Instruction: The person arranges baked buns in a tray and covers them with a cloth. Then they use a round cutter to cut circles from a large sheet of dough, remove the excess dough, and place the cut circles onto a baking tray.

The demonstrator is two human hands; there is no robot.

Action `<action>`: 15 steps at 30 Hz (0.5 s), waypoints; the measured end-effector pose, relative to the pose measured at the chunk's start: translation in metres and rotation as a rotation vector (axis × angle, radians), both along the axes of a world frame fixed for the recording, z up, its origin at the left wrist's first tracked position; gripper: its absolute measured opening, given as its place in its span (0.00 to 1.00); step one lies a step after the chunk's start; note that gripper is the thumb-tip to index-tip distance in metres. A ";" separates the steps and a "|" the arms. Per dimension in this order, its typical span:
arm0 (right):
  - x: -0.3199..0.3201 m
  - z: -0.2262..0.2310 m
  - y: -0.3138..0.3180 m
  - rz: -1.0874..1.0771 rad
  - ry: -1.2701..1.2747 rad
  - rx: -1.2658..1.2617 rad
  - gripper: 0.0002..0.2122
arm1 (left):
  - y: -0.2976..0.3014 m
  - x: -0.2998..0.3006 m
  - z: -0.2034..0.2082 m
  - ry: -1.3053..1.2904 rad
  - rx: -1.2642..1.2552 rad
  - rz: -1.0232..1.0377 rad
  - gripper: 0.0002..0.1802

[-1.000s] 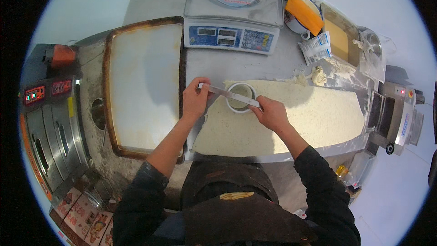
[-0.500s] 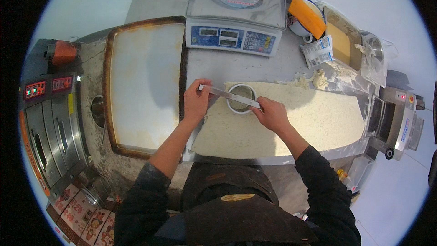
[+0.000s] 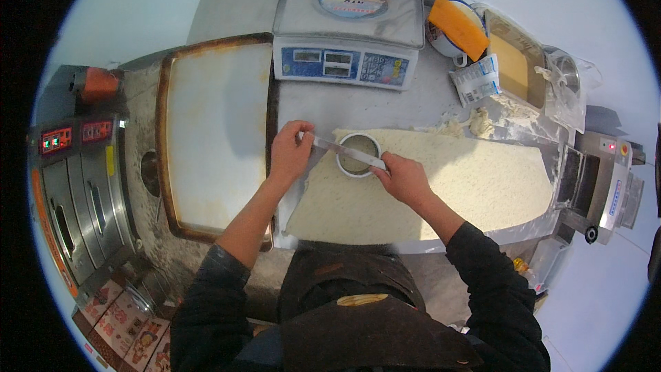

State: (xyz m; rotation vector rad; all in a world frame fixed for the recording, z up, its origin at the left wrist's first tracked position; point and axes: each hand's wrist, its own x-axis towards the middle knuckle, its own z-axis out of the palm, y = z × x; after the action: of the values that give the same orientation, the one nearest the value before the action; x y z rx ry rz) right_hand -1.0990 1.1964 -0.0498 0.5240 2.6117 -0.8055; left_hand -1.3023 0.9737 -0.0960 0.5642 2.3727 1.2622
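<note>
Left hand at the ring's ten o'clock and right hand at four pinch a seemingly light, stiff bar by its ends, the surest holds.

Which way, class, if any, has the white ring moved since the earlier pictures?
No: against the scale, the white ring shows no clear shift either way.

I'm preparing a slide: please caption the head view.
Left hand and right hand hold a strip across a ring on flat dough.
</note>
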 end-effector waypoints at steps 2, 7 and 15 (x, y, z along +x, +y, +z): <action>0.000 -0.001 0.003 0.027 -0.015 0.030 0.18 | 0.016 -0.008 0.018 0.318 -0.087 -0.147 0.11; -0.002 -0.011 0.004 0.020 0.055 0.085 0.22 | 0.056 -0.022 0.028 0.305 -0.590 -0.640 0.23; -0.002 -0.029 -0.001 -0.041 0.105 0.200 0.25 | 0.059 -0.014 0.010 0.370 -0.620 -0.672 0.26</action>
State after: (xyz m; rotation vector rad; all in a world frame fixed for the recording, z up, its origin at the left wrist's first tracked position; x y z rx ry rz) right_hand -1.1009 1.1950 -0.0783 0.6063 2.8046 -0.6017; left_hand -1.3164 1.0324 -0.0863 1.3009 2.3421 0.1262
